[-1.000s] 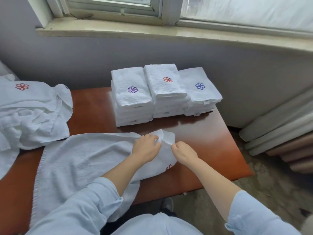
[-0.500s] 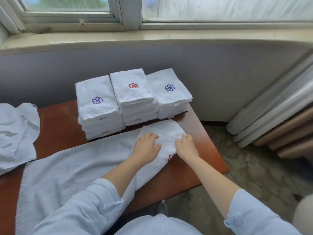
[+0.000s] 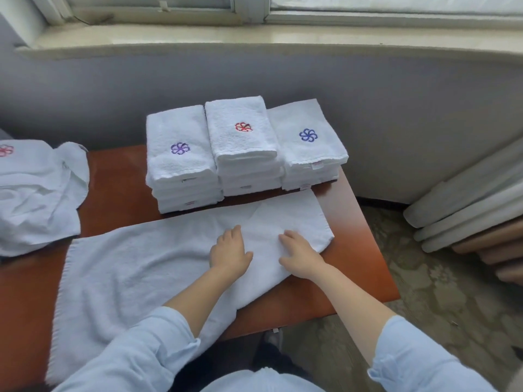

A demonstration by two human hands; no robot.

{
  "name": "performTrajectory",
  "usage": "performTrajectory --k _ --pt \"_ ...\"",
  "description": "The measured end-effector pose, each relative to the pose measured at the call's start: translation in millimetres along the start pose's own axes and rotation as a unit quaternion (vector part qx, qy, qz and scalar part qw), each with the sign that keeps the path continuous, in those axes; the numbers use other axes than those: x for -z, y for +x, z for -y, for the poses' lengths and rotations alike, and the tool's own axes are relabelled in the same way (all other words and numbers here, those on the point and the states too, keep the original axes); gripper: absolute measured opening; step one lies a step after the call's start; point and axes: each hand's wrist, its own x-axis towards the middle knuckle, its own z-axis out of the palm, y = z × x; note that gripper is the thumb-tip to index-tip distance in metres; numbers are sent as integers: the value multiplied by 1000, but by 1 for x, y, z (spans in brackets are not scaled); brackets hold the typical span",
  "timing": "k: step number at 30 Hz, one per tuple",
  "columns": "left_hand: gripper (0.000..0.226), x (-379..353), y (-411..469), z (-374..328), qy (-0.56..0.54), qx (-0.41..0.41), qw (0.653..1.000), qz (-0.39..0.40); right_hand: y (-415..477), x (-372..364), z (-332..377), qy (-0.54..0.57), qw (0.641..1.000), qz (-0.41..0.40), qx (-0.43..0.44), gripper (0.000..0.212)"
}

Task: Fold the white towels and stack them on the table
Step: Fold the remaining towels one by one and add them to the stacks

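A long white towel lies spread across the brown table, its near edge hanging over the front. My left hand and my right hand both press flat on its right end, fingers spread, holding nothing. A slanted crease runs across that right end. Behind the towel stand three stacks of folded white towels: one with a purple flower, one with a red flower, one with a blue flower.
A heap of unfolded white towels lies at the table's left end, one showing a red flower. A grey wall and window sill rise behind the table. Rolled mats lean at the right on patterned floor.
The towel's right end, pinched and bunched a second ago, now lies flattened out toward the table's right edge. Both hands went from gripping the cloth to pressing flat on it.
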Motion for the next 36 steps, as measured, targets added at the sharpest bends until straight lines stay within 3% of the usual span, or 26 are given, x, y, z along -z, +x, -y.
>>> performTrajectory --k 5,8,10,13,20,30,36 --pt "42 -8 -2 8 -128 -27 990 -49 1 0 -6 67 997 -31 30 81" --pt "26 -8 -8 3 -189 -75 978 -40 -4 4 4 -27 988 -107 112 85" --pt "17 -5 -14 -1 -202 -107 973 -26 -4 10 12 -113 965 -155 180 73" --pt "11 2 -23 -3 -212 -124 969 -22 -8 23 21 -221 935 -173 219 35" --pt "4 14 -37 -19 -213 -178 959 58 -57 27 9 -235 941 -183 159 30" --pt "5 -25 -76 -47 -180 -276 925 189 -150 -10 -18 -273 944 -186 3 24" --pt "28 -46 -87 -40 -100 -297 934 168 -183 -43 -37 -275 945 -148 -98 27"
